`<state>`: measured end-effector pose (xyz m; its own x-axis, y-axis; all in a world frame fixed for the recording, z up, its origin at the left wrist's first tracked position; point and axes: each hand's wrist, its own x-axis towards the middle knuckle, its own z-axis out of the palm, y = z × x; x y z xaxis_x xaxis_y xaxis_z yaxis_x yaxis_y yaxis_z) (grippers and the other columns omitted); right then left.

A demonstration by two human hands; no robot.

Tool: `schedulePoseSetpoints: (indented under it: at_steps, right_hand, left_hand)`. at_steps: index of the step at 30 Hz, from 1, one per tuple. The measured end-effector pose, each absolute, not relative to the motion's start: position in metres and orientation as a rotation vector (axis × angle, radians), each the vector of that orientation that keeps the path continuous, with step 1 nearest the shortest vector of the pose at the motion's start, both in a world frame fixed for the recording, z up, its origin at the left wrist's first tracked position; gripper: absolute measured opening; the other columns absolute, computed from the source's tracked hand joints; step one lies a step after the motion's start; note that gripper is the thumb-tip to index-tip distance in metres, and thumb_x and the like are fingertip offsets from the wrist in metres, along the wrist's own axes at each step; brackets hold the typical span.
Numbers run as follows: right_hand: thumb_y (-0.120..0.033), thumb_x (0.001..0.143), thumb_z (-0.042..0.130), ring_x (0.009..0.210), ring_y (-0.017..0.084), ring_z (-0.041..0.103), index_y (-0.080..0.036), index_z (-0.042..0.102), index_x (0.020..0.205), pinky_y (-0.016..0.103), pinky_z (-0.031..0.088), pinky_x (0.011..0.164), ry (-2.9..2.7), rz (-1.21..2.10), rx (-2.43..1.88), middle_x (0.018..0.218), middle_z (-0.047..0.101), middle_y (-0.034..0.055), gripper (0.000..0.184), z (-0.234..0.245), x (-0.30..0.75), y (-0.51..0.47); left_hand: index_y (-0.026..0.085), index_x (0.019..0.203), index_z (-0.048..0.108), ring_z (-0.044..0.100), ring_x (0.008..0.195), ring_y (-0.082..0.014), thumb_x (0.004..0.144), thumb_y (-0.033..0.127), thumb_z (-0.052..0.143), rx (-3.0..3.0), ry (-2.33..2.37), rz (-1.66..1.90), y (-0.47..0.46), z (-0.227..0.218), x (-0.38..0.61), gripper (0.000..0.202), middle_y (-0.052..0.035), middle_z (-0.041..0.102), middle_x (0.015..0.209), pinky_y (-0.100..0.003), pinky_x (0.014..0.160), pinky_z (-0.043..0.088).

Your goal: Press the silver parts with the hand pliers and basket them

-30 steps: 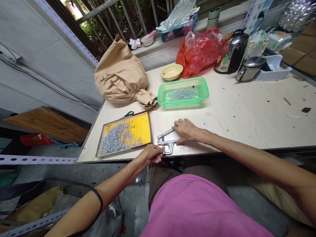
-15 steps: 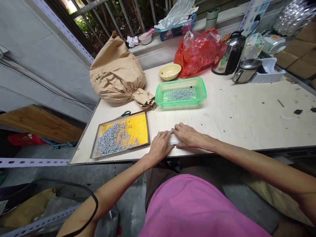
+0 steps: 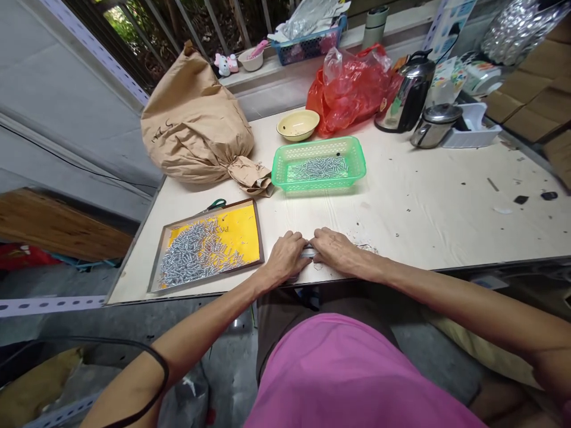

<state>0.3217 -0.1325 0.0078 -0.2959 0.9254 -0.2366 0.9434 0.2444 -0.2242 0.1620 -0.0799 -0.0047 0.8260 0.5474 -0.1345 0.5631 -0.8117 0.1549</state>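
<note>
Near the table's front edge, my left hand (image 3: 284, 258) and my right hand (image 3: 335, 252) face each other, fingers curled round the two ends of flat, narrow metal-grey strips (image 3: 308, 252). Only a short middle stretch of the strips shows between the hands; their ends are hidden under my fingers. To the left of my left hand lies a shallow tray (image 3: 261, 244) lined with yellow card, holding a heap of small silvery metal pins (image 3: 190, 252). Beyond the hands stands a green plastic basket (image 3: 319, 185) with more such pins (image 3: 319, 168) on its bottom.
Green-handled scissors (image 3: 217, 204) lie behind the tray. A tied brown paper sack (image 3: 196, 125), a cream bowl (image 3: 297, 125), a red plastic bag (image 3: 350, 89), a kettle (image 3: 405, 95) and a steel pot (image 3: 435, 126) stand along the back. Small scraps dot the table's right side.
The two strips, apart with a gap between them before, are now close together between my hands. My fingers have curled in more tightly. The view has shifted slightly.
</note>
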Motion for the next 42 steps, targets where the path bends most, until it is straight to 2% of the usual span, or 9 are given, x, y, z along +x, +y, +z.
schedulePoseSetpoints:
  at_steps: [5,9,13,15,19,23,29,35,42]
  right_hand:
    - [-0.020,0.088,0.054,0.095,0.022,0.059,-0.012,0.065,0.098,0.027,0.041,0.078,2.400,-0.526,1.769,0.097,0.063,0.0119,0.017,0.014,0.320,-0.130]
    - [-0.023,0.088,0.056,0.099,0.024,0.056,-0.011,0.064,0.101,0.030,0.042,0.079,2.476,-0.462,1.813,0.102,0.061,0.0128,0.020,0.010,0.325,-0.130]
    - [-0.039,0.079,0.067,0.100,0.025,0.052,-0.013,0.062,0.107,0.032,0.043,0.081,2.704,-0.518,1.717,0.106,0.057,0.0130,0.038,0.001,0.345,-0.123]
    - [-0.043,0.082,0.063,0.095,0.023,0.053,-0.013,0.060,0.110,0.032,0.043,0.080,2.795,-0.622,1.649,0.102,0.057,0.0122,0.041,-0.003,0.354,-0.118]
    - [-0.025,0.090,0.051,0.094,0.021,0.054,-0.013,0.056,0.114,0.031,0.041,0.080,2.814,-0.605,1.782,0.102,0.059,0.0110,0.027,-0.014,0.356,-0.108]
    - [-0.022,0.089,0.051,0.088,0.020,0.051,-0.016,0.058,0.094,0.028,0.039,0.074,2.791,-0.450,1.792,0.090,0.059,0.0070,0.011,-0.023,0.352,-0.091]
    - [-0.019,0.089,0.049,0.088,0.021,0.048,-0.016,0.061,0.096,0.029,0.035,0.071,2.755,-0.207,1.695,0.092,0.060,0.0085,0.014,-0.009,0.333,-0.086]
    - [-0.025,0.087,0.056,0.091,0.022,0.046,-0.022,0.068,0.083,0.032,0.035,0.072,2.963,-0.281,0.946,0.091,0.058,0.0071,0.013,0.012,0.269,-0.110]
    - [-0.017,0.082,0.056,0.089,0.022,0.051,-0.018,0.064,0.086,0.035,0.041,0.079,2.955,-0.254,0.756,0.094,0.059,0.0093,0.010,-0.002,0.242,-0.107]
  left_hand:
    - [0.018,0.088,0.063,0.051,0.089,-0.0218,0.082,0.033,0.059,2.791,0.900,-0.093,-0.078,-0.009,0.164,0.017,-0.0052,0.058,0.088,-0.033,0.073,0.044]
    - [0.017,0.095,0.063,0.052,0.091,-0.0234,0.082,0.033,0.059,2.797,0.950,-0.072,-0.079,-0.006,0.164,0.021,-0.0067,0.059,0.092,-0.035,0.077,0.047]
    - [0.014,0.116,0.054,0.051,0.106,-0.0269,0.083,0.030,0.059,2.748,1.051,0.088,-0.097,-0.009,0.158,0.038,-0.0129,0.057,0.113,-0.041,0.089,0.047]
    - [0.014,0.124,0.049,0.047,0.119,-0.0278,0.086,0.025,0.055,2.721,1.050,0.195,-0.114,-0.014,0.154,0.039,-0.0156,0.051,0.128,-0.044,0.097,0.043]
    - [0.015,0.129,0.044,0.038,0.133,-0.0273,0.092,0.025,0.047,2.677,0.958,0.324,-0.151,-0.029,0.153,0.039,-0.0149,0.046,0.139,-0.048,0.108,0.035]
    - [0.017,0.127,0.047,0.041,0.131,-0.0248,0.094,0.032,0.043,2.589,0.944,0.407,-0.170,-0.034,0.158,0.037,-0.0113,0.055,0.131,-0.050,0.112,0.027]
    - [0.016,0.127,0.049,0.040,0.131,-0.0265,0.092,0.038,0.047,2.499,0.905,0.496,-0.173,-0.034,0.157,0.041,-0.0124,0.055,0.131,-0.052,0.113,0.024]
    - [0.015,0.124,0.053,0.050,0.122,-0.0303,0.088,0.043,0.053,2.474,0.830,0.479,-0.178,-0.051,0.153,0.046,-0.0142,0.059,0.125,-0.046,0.103,0.039]
    - [0.015,0.135,0.044,0.052,0.119,-0.0322,0.088,0.045,0.052,2.456,0.793,0.431,-0.180,-0.059,0.146,0.056,-0.0150,0.055,0.130,-0.046,0.100,0.040]
